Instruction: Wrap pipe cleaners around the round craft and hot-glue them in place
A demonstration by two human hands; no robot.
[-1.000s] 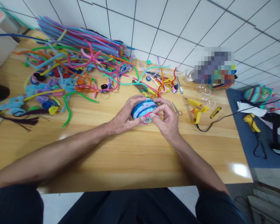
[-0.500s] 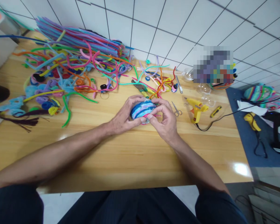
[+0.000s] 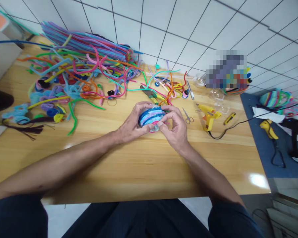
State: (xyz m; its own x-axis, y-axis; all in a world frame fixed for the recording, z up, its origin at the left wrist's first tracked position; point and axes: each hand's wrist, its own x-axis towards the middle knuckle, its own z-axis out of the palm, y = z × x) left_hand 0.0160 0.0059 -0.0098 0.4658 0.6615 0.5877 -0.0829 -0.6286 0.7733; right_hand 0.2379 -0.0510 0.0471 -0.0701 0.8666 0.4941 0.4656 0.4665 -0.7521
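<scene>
Both hands hold a round ball [image 3: 151, 115] wrapped in bands of blue, light blue, purple and pink pipe cleaner. Part of its surface near the bottom looks clear and uncovered. My left hand [image 3: 132, 124] grips the ball's left side, thumb along its lower front and fingers over the top. My right hand [image 3: 176, 127] closes around the right side, with thumb and index finger pinched on a pink pipe cleaner [image 3: 155, 123] against the ball. Just behind the hands lie pliers [image 3: 151, 94] with green and yellow handles.
Loose pipe cleaners [image 3: 72, 72] cover the back left, below a bundled stack [image 3: 89, 43] against the tiled wall. Small scissors [image 3: 188, 116], a yellow glue gun [image 3: 209, 115] and a yellow cutter knife [image 3: 229, 118] lie to the right. Clear plastic balls [image 3: 216, 94] stand behind them.
The hands and ball stay nearly in place. The pink end that stuck out past my right fingertips now shows less. The view has shifted slightly.
</scene>
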